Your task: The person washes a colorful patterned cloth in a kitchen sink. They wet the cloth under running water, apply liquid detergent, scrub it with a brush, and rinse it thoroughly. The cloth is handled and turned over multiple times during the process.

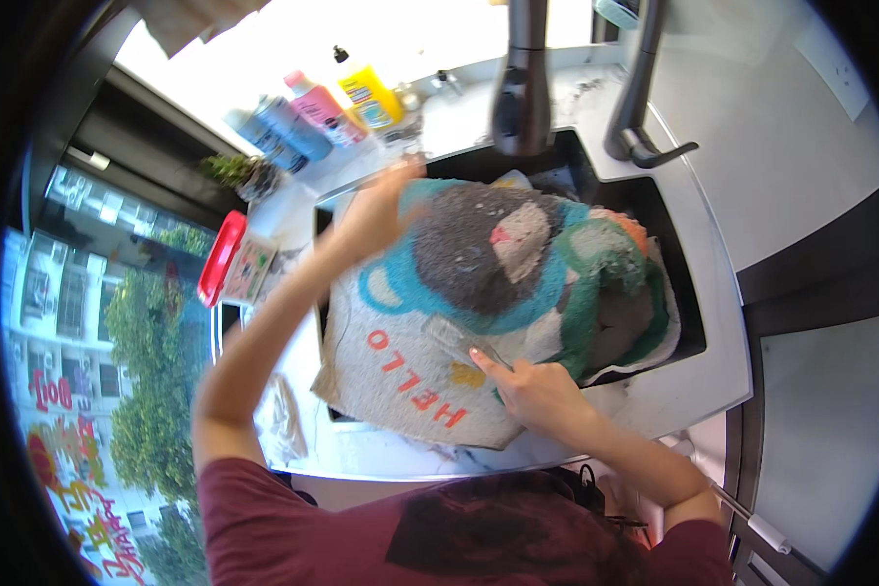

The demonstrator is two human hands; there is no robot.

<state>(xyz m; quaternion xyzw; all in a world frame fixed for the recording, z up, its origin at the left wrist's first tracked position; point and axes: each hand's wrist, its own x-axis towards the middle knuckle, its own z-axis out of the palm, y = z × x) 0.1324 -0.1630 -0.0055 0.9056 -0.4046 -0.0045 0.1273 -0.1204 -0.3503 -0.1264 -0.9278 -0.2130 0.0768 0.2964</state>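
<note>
A patterned pile mat (410,373), pale with blue, grey, green and red parts, lies bunched over a black double sink (692,315). My right hand (538,392) is closed around the handle of a clear brush or scraper (450,337), whose exact kind I cannot tell. Its head rests on the mat above the red letters. My left hand (381,212) is blurred at the mat's upper left edge, by the blue border. Whether its fingers grip the mat cannot be told. The mat's right part is folded, with whitish foam or lint on the green area.
A dark pull-out faucet (524,95) hangs over the sink's back, with a second tap (630,124) to its right. Yellow (370,95), pink (326,110) and blue (293,128) bottles, a small plant (238,172) and a red-lidded container (223,256) stand at the left.
</note>
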